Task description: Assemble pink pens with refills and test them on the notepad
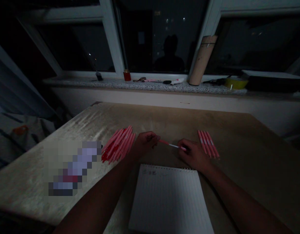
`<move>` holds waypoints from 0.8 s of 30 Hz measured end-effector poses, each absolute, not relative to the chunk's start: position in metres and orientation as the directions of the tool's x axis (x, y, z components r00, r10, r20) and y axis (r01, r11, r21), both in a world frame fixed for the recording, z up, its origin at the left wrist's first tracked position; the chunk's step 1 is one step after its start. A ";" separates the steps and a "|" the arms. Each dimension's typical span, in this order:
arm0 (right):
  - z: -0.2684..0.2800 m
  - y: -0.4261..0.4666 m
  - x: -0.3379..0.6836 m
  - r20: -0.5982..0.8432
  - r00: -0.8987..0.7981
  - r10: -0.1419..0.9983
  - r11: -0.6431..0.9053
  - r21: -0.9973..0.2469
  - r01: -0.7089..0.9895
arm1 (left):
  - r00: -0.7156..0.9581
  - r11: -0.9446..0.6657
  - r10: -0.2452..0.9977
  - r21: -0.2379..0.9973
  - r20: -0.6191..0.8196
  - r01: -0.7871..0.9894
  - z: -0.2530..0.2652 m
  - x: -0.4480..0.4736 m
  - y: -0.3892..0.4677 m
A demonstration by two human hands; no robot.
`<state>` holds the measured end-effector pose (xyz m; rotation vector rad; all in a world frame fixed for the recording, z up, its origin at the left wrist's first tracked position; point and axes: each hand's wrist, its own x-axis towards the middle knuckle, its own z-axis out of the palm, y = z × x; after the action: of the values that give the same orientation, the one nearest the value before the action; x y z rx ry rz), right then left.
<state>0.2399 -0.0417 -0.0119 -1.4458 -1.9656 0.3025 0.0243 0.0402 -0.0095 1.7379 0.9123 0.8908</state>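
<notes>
A slim pink pen [164,142] with a pale middle stretch spans the gap between my hands, above the far edge of the notepad. My left hand [147,143] pinches its left end. The fingers of my right hand [192,153] are closed round its pink right end; whether that is a cap or the barrel I cannot tell. Beside my left wrist lies a heap of similar pink pens [123,143] on a red wrapper [106,156]. Several more pink pens [208,144] lie side by side just right of my right hand. The spiral notepad [170,198] has faint writing at its top left.
A blurred-out item [76,169] lies on the table [164,117] at the left. Along the windowsill [145,85] stand a small red jar [127,75], a tall tan cylinder [203,61] and a yellow tape roll [236,83]. The room is dim.
</notes>
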 end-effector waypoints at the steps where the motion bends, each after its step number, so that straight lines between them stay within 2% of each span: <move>1: -0.013 -0.041 0.240 0.372 -0.154 0.915 0.353 -0.556 0.752 | 0.439 -0.272 0.882 0.945 0.170 0.181 -0.009 0.024 0.040; 7: -0.016 -0.040 0.244 0.372 -0.109 0.922 0.325 -0.590 0.739 | 0.383 -0.249 0.904 0.962 0.188 0.115 -0.006 0.020 0.042; 13: -0.016 -0.040 0.243 0.378 -0.101 0.920 0.322 -0.587 0.743 | 0.365 -0.257 0.913 0.951 0.182 0.169 -0.005 0.020 0.042; 24: -0.013 -0.041 0.243 0.366 -0.085 0.927 0.306 -0.602 0.738 | 0.314 -0.250 0.929 0.959 0.198 0.136 -0.006 0.021 0.042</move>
<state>0.2429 -0.0414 -0.0130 -1.4821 -1.8702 0.3413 0.0205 0.0420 -0.0055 1.6342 0.9841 1.0511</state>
